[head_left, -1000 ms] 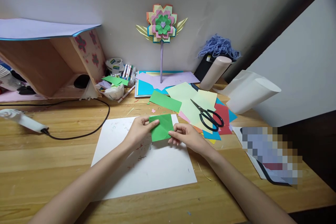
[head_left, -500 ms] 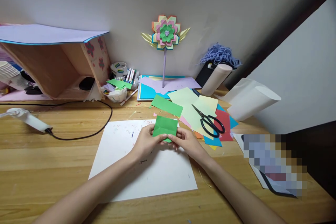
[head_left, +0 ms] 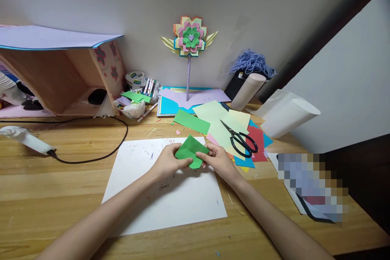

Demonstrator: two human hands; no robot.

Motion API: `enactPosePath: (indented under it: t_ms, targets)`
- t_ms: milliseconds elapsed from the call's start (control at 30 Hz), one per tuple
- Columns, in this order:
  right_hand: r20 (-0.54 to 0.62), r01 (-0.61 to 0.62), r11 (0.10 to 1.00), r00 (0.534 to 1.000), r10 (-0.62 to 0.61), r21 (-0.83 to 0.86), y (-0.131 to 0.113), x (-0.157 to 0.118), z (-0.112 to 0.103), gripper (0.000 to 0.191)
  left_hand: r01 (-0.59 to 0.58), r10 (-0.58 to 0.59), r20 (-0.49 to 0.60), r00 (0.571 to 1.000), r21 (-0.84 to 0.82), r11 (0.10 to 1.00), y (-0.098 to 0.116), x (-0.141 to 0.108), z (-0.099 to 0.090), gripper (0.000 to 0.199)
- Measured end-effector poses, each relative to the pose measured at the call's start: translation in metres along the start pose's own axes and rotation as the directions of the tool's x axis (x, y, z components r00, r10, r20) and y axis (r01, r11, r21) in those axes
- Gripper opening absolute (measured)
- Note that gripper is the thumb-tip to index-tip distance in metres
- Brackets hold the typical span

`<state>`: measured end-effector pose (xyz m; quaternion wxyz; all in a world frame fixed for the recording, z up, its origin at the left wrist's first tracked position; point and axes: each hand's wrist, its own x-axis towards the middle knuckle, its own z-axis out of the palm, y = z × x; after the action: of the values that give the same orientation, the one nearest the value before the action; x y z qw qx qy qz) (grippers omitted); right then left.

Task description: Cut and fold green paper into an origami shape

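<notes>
A creased square of green paper point(head_left: 191, 149) is held between my two hands, one corner pointing away from me. My left hand point(head_left: 170, 160) pinches its left side, thumb on top and fingers underneath. On the right side my right hand point(head_left: 219, 161) grips it the same way. Both hands are above a white sheet point(head_left: 164, 199) that carries small coloured marks. Just beyond them lies a green paper strip point(head_left: 192, 122). Black-handled scissors point(head_left: 240, 139) rest on a pile of coloured paper point(head_left: 213, 120) to the right.
At the back a layered paper flower point(head_left: 190, 37) stands on a stem against the wall. A glue gun point(head_left: 27, 140) with a black cord is at left, near a cardboard box point(head_left: 73, 77). Markers point(head_left: 149, 86), a pale cylinder point(head_left: 248, 91) and a white paper roll point(head_left: 292, 113) stand farther back.
The green paper has turned from edge-on to corner-away between my hands, and my fingers have shifted along its sides. The whole view has moved slightly.
</notes>
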<state>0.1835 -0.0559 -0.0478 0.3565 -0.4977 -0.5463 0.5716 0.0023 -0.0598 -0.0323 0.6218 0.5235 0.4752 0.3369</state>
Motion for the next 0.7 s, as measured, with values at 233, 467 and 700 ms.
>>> enactPosePath:
  t_ms: [233, 467, 700]
  targets:
    - [-0.080, 0.076, 0.990, 0.995, -0.067, 0.119, 0.003, 0.001, 0.003, 0.029, -0.011, -0.011, -0.125, 0.992, -0.173, 0.985, -0.008, 0.002, 0.004, 0.034]
    - [-0.173, 0.159, 0.987, 0.972, -0.160, -0.021, 0.002, -0.006, 0.011, 0.023, 0.039, -0.027, 0.066, 0.997, -0.188, 0.981, -0.014, -0.001, 0.014, 0.037]
    - [-0.128, 0.125, 0.986, 0.982, -0.139, -0.112, -0.002, -0.001, -0.003, 0.025, 0.043, -0.065, 0.263, 0.963, 0.090, 0.995, -0.012, -0.002, 0.004, 0.027]
